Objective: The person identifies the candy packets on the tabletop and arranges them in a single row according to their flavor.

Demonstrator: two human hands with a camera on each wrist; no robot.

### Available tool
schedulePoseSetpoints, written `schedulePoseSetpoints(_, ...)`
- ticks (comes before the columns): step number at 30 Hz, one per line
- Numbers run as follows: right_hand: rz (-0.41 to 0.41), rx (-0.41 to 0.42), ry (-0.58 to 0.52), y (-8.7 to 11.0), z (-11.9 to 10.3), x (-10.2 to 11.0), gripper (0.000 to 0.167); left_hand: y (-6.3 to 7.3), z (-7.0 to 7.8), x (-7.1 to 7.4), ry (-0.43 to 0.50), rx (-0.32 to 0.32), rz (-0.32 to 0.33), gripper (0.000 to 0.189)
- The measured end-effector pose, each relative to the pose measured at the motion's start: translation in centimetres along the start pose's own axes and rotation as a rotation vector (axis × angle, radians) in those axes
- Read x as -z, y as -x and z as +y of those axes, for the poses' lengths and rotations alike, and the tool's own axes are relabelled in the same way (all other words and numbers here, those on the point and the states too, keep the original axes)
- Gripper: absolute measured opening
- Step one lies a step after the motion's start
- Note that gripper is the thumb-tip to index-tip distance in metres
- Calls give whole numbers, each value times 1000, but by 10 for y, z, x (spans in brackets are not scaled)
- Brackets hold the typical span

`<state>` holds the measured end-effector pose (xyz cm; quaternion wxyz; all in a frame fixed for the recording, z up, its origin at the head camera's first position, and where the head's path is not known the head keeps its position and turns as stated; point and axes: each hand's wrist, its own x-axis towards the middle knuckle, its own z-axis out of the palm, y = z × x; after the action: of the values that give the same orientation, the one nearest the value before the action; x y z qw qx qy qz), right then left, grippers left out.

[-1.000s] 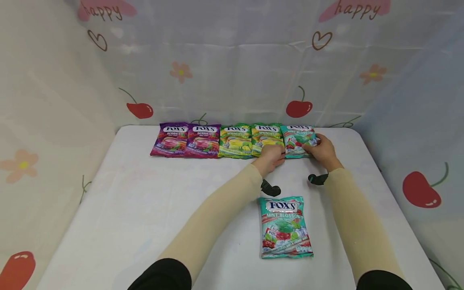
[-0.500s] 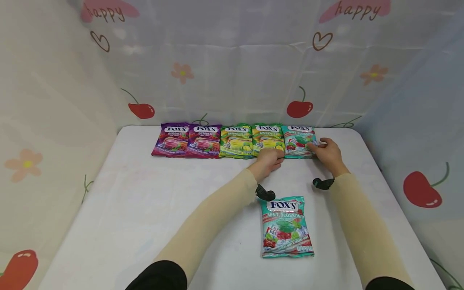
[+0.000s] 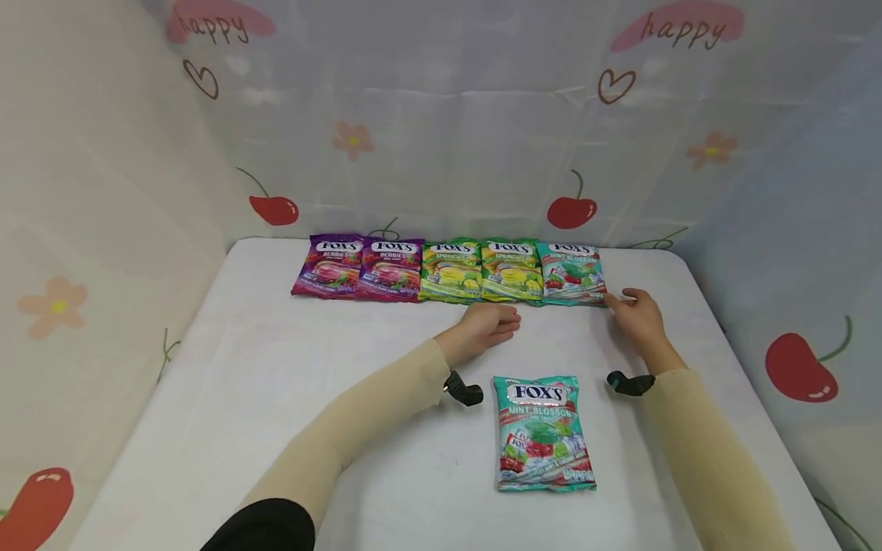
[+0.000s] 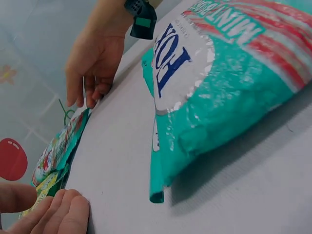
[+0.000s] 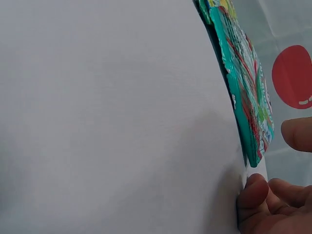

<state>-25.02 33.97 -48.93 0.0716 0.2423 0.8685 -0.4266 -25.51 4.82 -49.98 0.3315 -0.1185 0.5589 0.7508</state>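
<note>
A teal Fox's Mint Blossom candy bag [image 3: 573, 274] lies flat at the right end of a row in the head view. My right hand [image 3: 639, 321] is beside its lower right corner. In the right wrist view that hand's thumb [image 5: 298, 134] and curved fingers are spread, with nothing between them and the bag's corner [image 5: 253, 151] just off them. My left hand [image 3: 480, 330] hovers low in front of the yellow-green Springtea bags [image 3: 511, 272], fingers loosely together and holding nothing. Nearer the person, a second Mint Blossom bag [image 3: 544, 436] lies face up between the forearms.
Two purple Berries candy bags [image 3: 389, 272] make up the left part of the row, along the back edge of the white table [image 3: 310, 383]. A printed curtain [image 3: 441, 153] rises right behind the row.
My right hand has let go of the teal bag in the row and slid down past its corner. My left hand has drawn back toward me and to the left, off the yellow-green bag.
</note>
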Motion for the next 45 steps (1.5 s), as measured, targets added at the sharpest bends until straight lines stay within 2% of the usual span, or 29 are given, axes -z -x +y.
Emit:
schedulePoseSetpoints(9, -90, 41, -10, 33, 13, -1, 76, 22, 1, 28, -11, 56, -32, 39)
schedulePoseSetpoints(14, -185, 43, -34, 50, 17, 2, 75, 37, -1, 40, -28, 97, -30, 37)
schedulePoseSetpoints(20, -307, 101, -30, 74, 21, 3, 73, 60, -8, 54, -49, 117, -26, 37)
schedulePoseSetpoints(33, -429, 145, -121, 121, 40, -4, 66, 105, -35, 62, -108, 148, -87, 37)
schedulePoseSetpoints(39, -476, 103, -153, 139, 46, -2, 64, 122, -46, 65, -108, 157, -125, 38)
schedulePoseSetpoints(45, -541, 48, -171, 153, 48, -1, 64, 132, -55, 62, -127, 164, -183, 39)
